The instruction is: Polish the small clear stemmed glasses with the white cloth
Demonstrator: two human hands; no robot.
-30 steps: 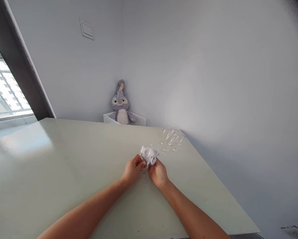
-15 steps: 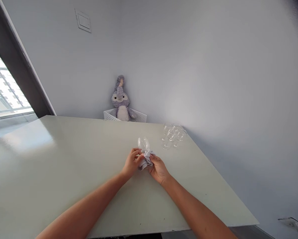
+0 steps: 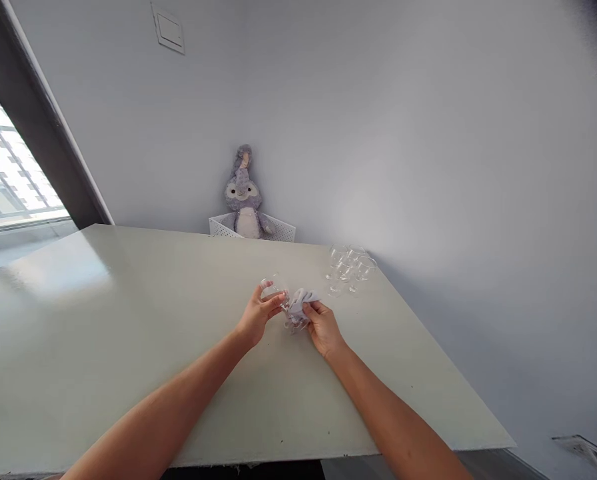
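Note:
My left hand [image 3: 259, 312] is closed round the bowl of a clear stemmed glass [image 3: 274, 284], which tilts with its bowl up and to the left. In my right hand [image 3: 323, 328] is a crumpled white cloth [image 3: 301, 304], pinched between thumb and fingers. The cloth lies against the glass's stem and foot end, so part of the stem is hidden. Both hands are just above the middle of the table [image 3: 178, 320].
Several clear stemmed glasses [image 3: 347, 268] stand close together near the table's far right corner, by the wall. Behind the far edge, a grey plush toy [image 3: 246, 200] sits in a white perforated basket [image 3: 221, 229]. A window [image 3: 13, 167] is at the left.
The cloth has moved from the glass's bowl down to its stem and foot. My left hand has shifted up onto the bowl, and the glass now tilts left.

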